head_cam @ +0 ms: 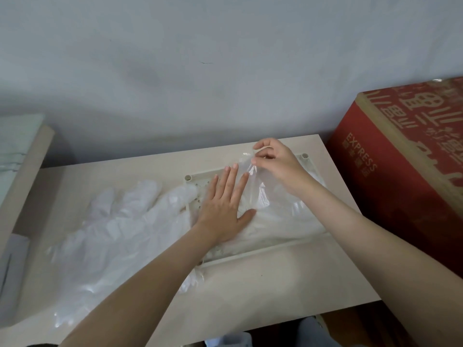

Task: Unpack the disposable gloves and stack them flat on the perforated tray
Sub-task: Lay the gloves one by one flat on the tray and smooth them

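Since the glove (246, 169) looks like thin, limp, clingy film, pinch its edge, as your right hand (275, 161) does over the perforated tray (304, 155); your left hand (223, 211), fingers straight, presses the stack (288, 216) flat there; more gloves (112, 221) lie on the tabletop (288, 284).

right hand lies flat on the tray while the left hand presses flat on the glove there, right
Not quite. The head view shows the right hand pinching the lifted edge of the clear glove over the perforated tray, not lying flat. The left hand does press flat on the glove there.
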